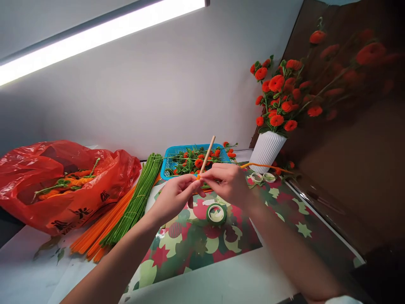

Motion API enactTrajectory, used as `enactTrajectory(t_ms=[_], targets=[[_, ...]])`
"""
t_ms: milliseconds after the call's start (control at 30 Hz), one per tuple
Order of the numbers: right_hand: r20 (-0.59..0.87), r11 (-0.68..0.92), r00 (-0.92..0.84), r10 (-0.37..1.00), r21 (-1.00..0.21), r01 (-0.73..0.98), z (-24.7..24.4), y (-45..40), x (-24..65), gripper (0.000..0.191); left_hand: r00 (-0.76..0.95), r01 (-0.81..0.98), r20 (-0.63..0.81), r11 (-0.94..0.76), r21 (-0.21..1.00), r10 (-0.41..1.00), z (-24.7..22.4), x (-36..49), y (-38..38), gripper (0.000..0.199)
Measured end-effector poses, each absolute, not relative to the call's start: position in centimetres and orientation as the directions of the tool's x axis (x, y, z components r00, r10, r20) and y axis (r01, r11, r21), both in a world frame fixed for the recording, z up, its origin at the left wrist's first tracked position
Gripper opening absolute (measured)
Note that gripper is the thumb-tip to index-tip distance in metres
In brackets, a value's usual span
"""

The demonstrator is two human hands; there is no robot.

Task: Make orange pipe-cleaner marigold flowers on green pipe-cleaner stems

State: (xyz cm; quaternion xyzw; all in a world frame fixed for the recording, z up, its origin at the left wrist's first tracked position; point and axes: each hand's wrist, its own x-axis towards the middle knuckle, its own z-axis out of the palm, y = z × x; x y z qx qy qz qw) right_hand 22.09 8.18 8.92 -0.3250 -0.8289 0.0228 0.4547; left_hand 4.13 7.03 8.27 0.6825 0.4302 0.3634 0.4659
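Note:
My left hand (179, 192) is closed, thumb and fingers pinching the lower end of a thin wooden stick (208, 154) that leans up to the right. A small orange bit of pipe cleaner (198, 177) shows at the stick's base, between the fingertips of both hands. Also closed, my right hand (229, 181) pinches there, its fingers touching the left fingertips. A long orange pipe cleaner end (265, 165) sticks out to the right behind this hand. Below the hands lies a roll of green tape (216, 214) on the patterned mat (202, 253).
A blue basket (163, 169) of orange pipe-cleaner flowers stands behind my hands. Bundled green stems (136, 202) and orange stems (95, 230) lie left, beside a red plastic bag (117, 169). At right are a white vase (268, 152) of orange flowers and tape rolls (256, 177).

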Motion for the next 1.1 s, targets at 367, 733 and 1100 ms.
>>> enactTrajectory(t_ms=[367, 733, 1100], targets=[[0.253, 0.229, -0.557, 0.791, -0.967, -0.114, 9.0, 10.4, 24.3, 0.022, 0.544, -0.065, 0.177, -0.17, 0.983, 0.82, 7.2, 4.0, 7.3, 0.03], [-0.195, 0.298, -0.721, 0.665, -0.815, 0.496, 10.1, 10.1, 25.7, 0.02, 0.804, 0.4, -0.025, -0.509, 0.762, 0.594, 8.2, 2.9, 8.0, 0.03], [0.213, 0.583, -0.544, 0.812, -0.224, 0.781, 10.1, 7.3, 22.3, 0.016, 0.612, 0.738, -0.012, -0.565, 0.369, 0.791, 8.2, 3.4, 7.2, 0.03]])
